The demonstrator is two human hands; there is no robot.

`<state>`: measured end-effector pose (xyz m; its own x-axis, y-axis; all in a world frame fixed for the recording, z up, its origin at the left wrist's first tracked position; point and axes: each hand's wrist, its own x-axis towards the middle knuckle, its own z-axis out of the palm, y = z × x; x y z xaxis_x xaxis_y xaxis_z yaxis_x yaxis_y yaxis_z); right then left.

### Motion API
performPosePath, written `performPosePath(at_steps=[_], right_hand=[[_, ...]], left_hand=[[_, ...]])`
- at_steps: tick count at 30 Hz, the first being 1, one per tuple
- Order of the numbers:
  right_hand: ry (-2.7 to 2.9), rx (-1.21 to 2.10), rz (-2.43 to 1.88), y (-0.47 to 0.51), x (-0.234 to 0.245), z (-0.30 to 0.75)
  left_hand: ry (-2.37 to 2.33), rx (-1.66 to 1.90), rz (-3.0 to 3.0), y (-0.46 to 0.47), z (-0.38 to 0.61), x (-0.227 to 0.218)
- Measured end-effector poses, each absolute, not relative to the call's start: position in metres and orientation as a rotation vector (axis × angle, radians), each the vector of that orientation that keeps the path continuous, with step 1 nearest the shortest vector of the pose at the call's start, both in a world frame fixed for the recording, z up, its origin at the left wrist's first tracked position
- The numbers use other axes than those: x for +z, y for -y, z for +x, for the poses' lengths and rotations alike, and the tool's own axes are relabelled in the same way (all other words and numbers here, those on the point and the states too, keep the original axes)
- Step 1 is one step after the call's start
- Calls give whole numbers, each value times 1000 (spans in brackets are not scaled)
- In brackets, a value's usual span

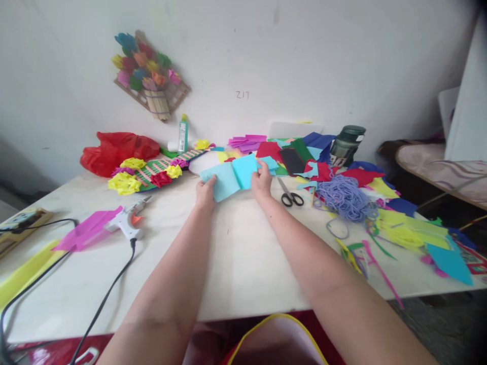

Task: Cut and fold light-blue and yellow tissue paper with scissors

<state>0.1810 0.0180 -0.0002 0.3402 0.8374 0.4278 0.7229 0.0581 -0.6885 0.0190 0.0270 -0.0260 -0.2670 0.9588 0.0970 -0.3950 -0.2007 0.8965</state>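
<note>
A: Where is the light blue paper [224,181]?

B: Near the centre of the frame, held over the white tabletop [243,274]. A line runs down its middle; I can't tell whether it is one creased sheet or two together.

A: And the hands?

B: Both are closed on it. The left hand [205,194] pinches the left edge, thumb on top; the right hand [262,180] grips the right edge with its fingers curled in.

A: What lies close by?

B: Black-handled scissors [292,199], just right of the right hand, blades pointing toward the upper left.

A: Over on the left side?

B: A white hot glue gun [125,221], its body by a piece of magenta crepe paper [89,231]. Above it in the frame lies a green panel [154,166] with pink strips and crepe flowers [125,183] along its edges.

A: And on the right?

B: A tangle of lavender yarn [344,197], with a dark green bottle [347,144] behind it.

A: What's in the upper left?

B: A bouquet of paper flowers [146,66] on the wall [323,66].
</note>
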Motion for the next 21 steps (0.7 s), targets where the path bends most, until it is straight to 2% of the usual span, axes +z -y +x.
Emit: performPosePath(at_steps=[5, 10, 13, 17, 21], right_hand=[[1312, 304, -1849, -26, -3, 207], [1415, 347, -2038, -27, -3, 218], [1544, 208, -2096, -19, 0, 214], [1793, -216, -1931, -6, 5, 197], [2065, -167, -1841, 0, 6, 178]], left_hand=[[-1251, 1728, 1036, -34, 10, -29], [-1808, 1455, 1458, -29, 7, -22], [-2098, 1173, 1622, -22, 9, -14], [-2213, 1044, 1668, -19, 10, -12], [-2210, 1083, 1696, -22, 8, -17]])
